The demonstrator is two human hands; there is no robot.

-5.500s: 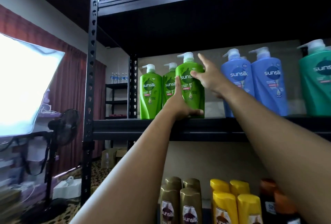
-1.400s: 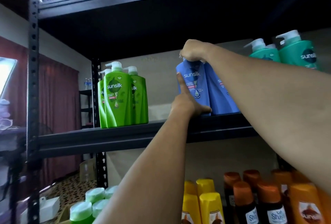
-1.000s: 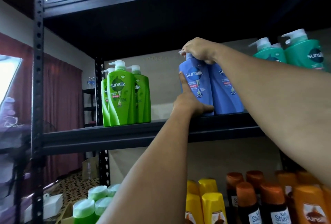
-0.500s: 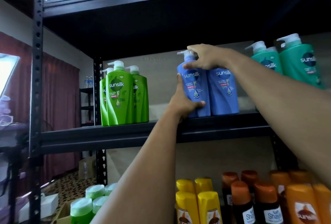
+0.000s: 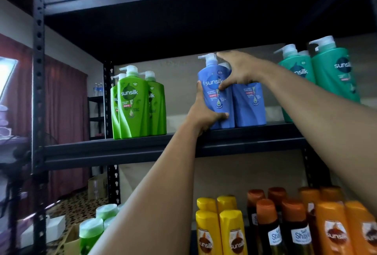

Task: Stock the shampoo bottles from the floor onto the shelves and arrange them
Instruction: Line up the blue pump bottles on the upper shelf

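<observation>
On mid metal shelf [image 5: 122,150], left hand [image 5: 204,116] grips glossy blue pump bottle [image 5: 216,95] low at its base, right hand [image 5: 238,71] w/ thumb pinching its shoulder; smooth green bottles [image 5: 136,102] stand further left.

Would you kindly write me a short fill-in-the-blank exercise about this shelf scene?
1. Both hands hold the front ____ pump bottle.
2. The left hand grips that bottle near its ____.
3. The green bottles stand to the ____ of the blue ones.
4. On the lower shelf, the yellow bottles carry ____ caps.

Missing words: blue; base; left; yellow
</observation>
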